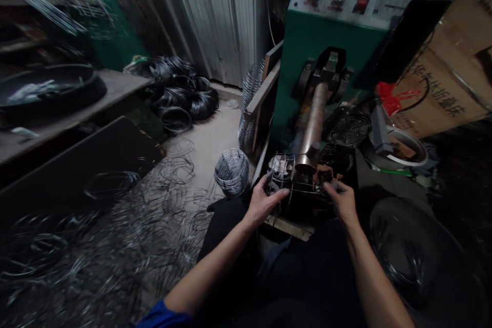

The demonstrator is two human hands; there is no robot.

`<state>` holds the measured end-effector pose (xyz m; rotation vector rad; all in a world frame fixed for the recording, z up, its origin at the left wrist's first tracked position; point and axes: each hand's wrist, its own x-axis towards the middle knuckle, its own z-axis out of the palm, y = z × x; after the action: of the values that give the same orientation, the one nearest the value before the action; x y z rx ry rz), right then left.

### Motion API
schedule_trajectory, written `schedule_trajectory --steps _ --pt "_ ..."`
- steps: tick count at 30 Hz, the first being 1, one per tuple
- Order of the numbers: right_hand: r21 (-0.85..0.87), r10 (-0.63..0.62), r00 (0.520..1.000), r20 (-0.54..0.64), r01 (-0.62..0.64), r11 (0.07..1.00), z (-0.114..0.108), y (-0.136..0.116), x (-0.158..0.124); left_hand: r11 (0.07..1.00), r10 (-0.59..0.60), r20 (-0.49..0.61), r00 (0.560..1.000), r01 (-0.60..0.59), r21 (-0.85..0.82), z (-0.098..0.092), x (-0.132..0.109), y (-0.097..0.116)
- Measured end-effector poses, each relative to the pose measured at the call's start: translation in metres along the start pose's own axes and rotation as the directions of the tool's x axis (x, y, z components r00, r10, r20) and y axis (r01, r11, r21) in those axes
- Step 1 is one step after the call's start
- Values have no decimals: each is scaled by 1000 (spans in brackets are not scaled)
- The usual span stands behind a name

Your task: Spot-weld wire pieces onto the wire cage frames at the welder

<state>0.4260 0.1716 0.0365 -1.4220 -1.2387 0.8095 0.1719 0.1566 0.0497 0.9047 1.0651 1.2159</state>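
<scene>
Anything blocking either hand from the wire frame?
Nothing visible. The left hand holds the wire frame at its left side; the right hand is at its right end, contact too dark to confirm. The metal cylinder reaches in between the hands, blocking neither.

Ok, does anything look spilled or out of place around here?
Yes: loose wire pieces lie scattered and tangled across the floor, left of the left hand. That looks untidy next to the bundled wire coils heaped farther back.

The floor (pixel 209 133) has messy wires (pixel 154 220), dark coils (pixel 175 93) and a wire basket (pixel 231 173). The left surface (pixel 122 82) holds a big black pan (pixel 79 100).
</scene>
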Motion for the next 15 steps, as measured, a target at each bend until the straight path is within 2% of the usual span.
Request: schedule_trajectory --steps 6,11,13,14,15 --pt "-9 -9 999 -36 9 1000 2 -1 0 999 -20 60 998 23 -46 0 1 0" --pt "-87 -35 999 -42 31 996 8 -10 -10 981 20 -16 1000 -16 195 -5 0 6" --pt "-127 -99 993 -69 90 988 -7 1 -7 971 -4 -28 1000 11 239 -5 2 7" --pt "-191 -116 989 -87 98 977 -22 9 -6 967 -20 -29 999 27 254 -4 3 8" --pt "-301 -88 990 -108 52 952 -42 19 -7 962 -31 -28 999 37 269 -4 3 8"
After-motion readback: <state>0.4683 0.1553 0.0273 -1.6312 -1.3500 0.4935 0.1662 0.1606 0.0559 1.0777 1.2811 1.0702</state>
